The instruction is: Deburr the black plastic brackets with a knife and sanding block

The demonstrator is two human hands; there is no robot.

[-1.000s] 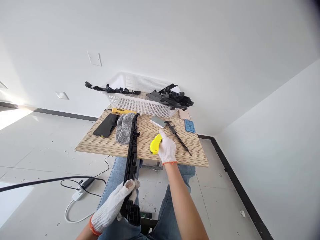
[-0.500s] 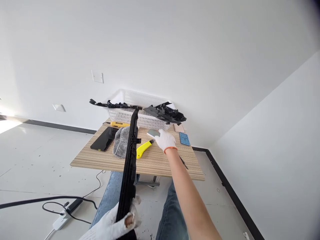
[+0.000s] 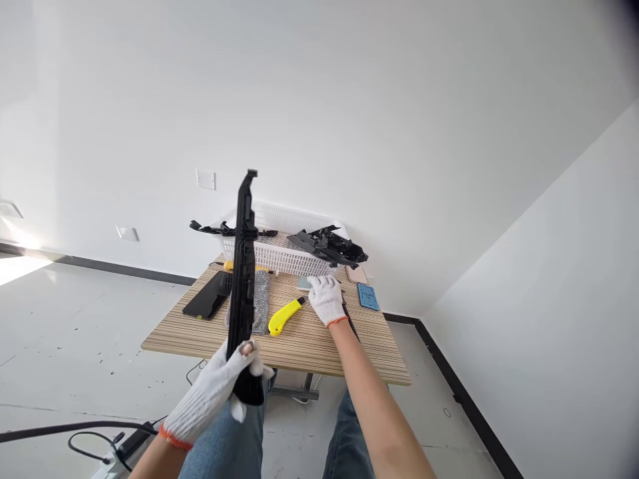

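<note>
The white basket (image 3: 299, 214) at the bench's (image 3: 309, 349) far edge holds black plastic parts (image 3: 329, 246), some overhanging its rim. My left hand (image 3: 219, 386) clenches the near end of a long black strip (image 3: 243, 266), which stands nearly upright over the bench's near edge with its tip pointing up. My right hand (image 3: 325, 299) lies on a thin black tool (image 3: 350, 323); I cannot tell whether it is gripping it.

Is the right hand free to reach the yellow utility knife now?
Probably yes: the right hand lies just right of the yellow utility knife, nothing between them; the left hand holds the black plastic part clear of it.
</note>
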